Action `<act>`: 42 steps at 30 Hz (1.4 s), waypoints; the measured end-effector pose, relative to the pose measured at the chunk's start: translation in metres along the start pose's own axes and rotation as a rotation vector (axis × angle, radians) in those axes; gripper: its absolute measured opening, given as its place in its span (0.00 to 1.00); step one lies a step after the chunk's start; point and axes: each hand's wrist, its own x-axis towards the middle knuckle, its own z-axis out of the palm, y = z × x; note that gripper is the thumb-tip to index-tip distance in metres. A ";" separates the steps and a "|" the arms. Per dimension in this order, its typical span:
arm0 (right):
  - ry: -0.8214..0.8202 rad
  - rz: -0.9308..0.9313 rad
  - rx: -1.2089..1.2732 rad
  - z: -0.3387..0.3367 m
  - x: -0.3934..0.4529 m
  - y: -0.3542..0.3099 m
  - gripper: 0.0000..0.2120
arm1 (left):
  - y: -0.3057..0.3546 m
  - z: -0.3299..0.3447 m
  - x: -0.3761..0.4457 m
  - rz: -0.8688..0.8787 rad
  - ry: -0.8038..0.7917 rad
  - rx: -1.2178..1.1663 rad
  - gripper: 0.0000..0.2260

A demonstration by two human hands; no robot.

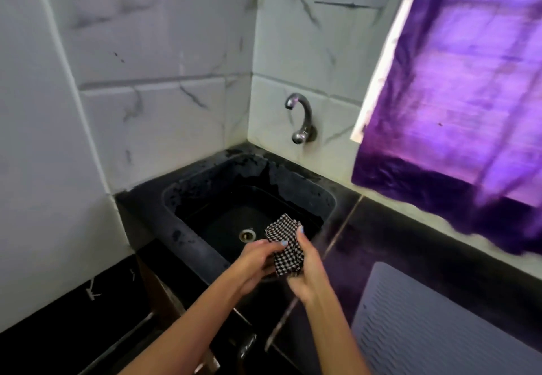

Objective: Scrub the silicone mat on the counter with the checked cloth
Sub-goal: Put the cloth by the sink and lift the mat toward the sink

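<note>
Over the near edge of the black sink (181, 229), the checked cloth (286, 250) is bunched between both hands: the left hand (253, 264) pinches its left side, and the right hand (308, 269) has its grip curled round the cloth's right side. Right of the hands, on the dark surface (378, 236), lies the grey ribbed silicone mat (434, 324), cut off by the frame's lower right. Inside the sink only a drain (247, 234) shows. A purple curtain (457, 104) overhangs the surface's far edge.

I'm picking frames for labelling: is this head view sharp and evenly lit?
Head view: purple curtain motion-blurred and casting a violet tint; black sink too dark for detail; wide-angle bends the tile lines; checked cloth and silicone mat remain readable.
</note>
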 end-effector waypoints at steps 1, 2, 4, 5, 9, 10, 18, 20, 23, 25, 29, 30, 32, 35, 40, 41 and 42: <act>0.002 -0.014 -0.073 0.006 0.017 0.001 0.16 | 0.009 -0.008 0.010 0.037 0.032 0.006 0.03; 0.014 -0.026 -0.173 0.011 0.034 0.002 0.13 | 0.015 -0.017 0.022 0.068 0.069 0.019 0.04; 0.057 -0.043 -0.362 0.025 0.070 0.002 0.08 | 0.033 -0.037 0.049 0.107 0.136 0.059 0.06; 0.063 -0.043 -0.406 0.032 0.085 0.001 0.08 | 0.041 -0.046 0.060 0.123 0.170 0.080 0.08; -0.095 0.072 -0.348 0.074 0.156 -0.011 0.10 | 0.084 -0.083 0.119 0.190 0.238 0.077 0.10; -0.136 0.103 -0.336 0.082 0.169 -0.015 0.10 | 0.094 -0.090 0.131 0.198 0.239 0.056 0.10; -0.066 0.052 -0.426 0.140 0.302 -0.041 0.11 | 0.167 -0.138 0.266 0.181 0.212 0.118 0.17; 0.075 -0.019 -0.541 0.151 0.334 -0.047 0.10 | 0.175 -0.144 0.296 0.123 0.183 0.121 0.19; 0.260 -0.088 -0.672 0.156 0.392 -0.054 0.12 | 0.187 -0.150 0.348 0.057 0.224 0.149 0.21; 0.332 -0.113 -0.794 0.155 0.426 -0.056 0.14 | 0.193 -0.152 0.379 0.069 0.272 0.184 0.20; 0.316 -0.196 -0.979 0.157 0.483 -0.064 0.10 | 0.201 -0.154 0.438 0.163 0.347 0.335 0.33; 0.313 -0.217 -1.014 0.159 0.493 -0.067 0.11 | 0.204 -0.155 0.448 0.187 0.364 0.376 0.34; 0.323 -0.265 -1.079 0.162 0.516 -0.071 0.14 | 0.209 -0.159 0.468 0.284 0.372 0.475 0.35; 0.326 -0.363 -1.126 0.169 0.543 -0.074 0.15 | 0.216 -0.162 0.490 0.442 0.380 0.662 0.29; 0.234 -0.510 -1.356 0.176 0.569 -0.072 0.22 | 0.211 -0.167 0.512 0.437 0.384 1.015 0.20; 0.201 -0.521 -1.426 0.175 0.572 -0.070 0.23 | 0.207 -0.168 0.514 0.430 0.392 1.097 0.19; 0.172 -0.523 -1.519 0.174 0.574 -0.067 0.22 | 0.202 -0.170 0.516 0.438 0.397 1.196 0.19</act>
